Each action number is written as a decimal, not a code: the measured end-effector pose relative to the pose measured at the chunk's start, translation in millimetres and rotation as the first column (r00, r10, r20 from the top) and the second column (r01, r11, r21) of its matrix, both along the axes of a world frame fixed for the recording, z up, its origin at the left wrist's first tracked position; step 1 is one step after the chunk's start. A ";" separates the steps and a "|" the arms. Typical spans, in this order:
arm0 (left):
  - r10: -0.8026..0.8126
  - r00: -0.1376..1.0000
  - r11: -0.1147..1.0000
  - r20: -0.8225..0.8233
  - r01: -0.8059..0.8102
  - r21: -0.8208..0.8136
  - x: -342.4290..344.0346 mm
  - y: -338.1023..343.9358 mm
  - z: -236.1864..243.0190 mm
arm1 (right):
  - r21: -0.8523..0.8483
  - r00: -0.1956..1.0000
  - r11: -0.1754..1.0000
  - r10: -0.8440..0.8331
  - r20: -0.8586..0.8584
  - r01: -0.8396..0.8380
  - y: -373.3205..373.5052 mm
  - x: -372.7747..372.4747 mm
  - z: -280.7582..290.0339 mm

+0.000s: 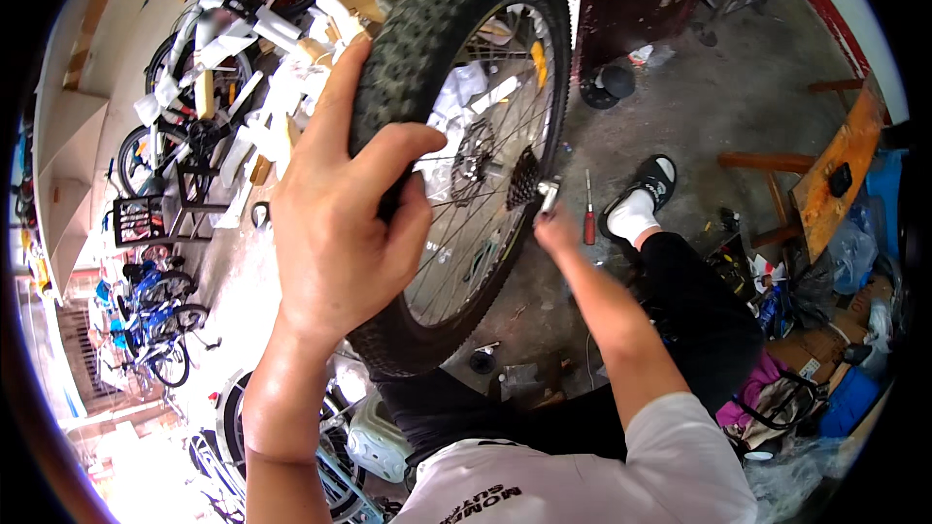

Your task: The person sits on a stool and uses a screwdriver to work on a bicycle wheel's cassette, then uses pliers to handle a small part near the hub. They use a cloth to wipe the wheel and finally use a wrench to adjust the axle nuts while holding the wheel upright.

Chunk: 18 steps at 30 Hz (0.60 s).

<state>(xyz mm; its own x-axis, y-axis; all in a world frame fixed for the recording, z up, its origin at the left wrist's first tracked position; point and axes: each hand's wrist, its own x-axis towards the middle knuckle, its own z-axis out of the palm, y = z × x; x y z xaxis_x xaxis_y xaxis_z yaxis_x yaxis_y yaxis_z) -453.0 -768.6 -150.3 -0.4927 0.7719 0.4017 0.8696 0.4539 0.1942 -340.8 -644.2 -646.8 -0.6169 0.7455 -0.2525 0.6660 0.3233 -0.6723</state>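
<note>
A bicycle wheel with a knobby black tyre stands upright in front of me. My left hand is wrapped over the tyre's left side, fingers curled around toward the rim. On the wheel's hub sit a disc brake rotor and, farther right, a dark cassette of sprockets. My right hand is closed around a short silver metal tool; its exact kind is too small to tell. The tool's head is right beside the cassette at the axle end; whether it touches is unclear.
A screwdriver with a red handle lies on the concrete floor beside my slippered foot. At right stands a tilted wooden stool near bags and boxes. Several bicycles and wrapped parts fill the left side.
</note>
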 end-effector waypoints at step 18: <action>-0.085 0.996 0.996 -0.007 0.086 0.022 -6.0 12.6 2.0 | -0.325 0.970 0.923 0.235 0.054 -0.206 -26.6 41.1 52.5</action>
<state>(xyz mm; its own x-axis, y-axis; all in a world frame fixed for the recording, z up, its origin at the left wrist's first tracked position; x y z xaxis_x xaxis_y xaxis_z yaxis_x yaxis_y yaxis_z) -458.9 -755.9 -148.3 -0.4227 0.8018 0.4223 0.9063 0.3734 0.1982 -299.6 -670.7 -594.4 -0.7200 0.4659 -0.5143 0.6648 0.2502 -0.7039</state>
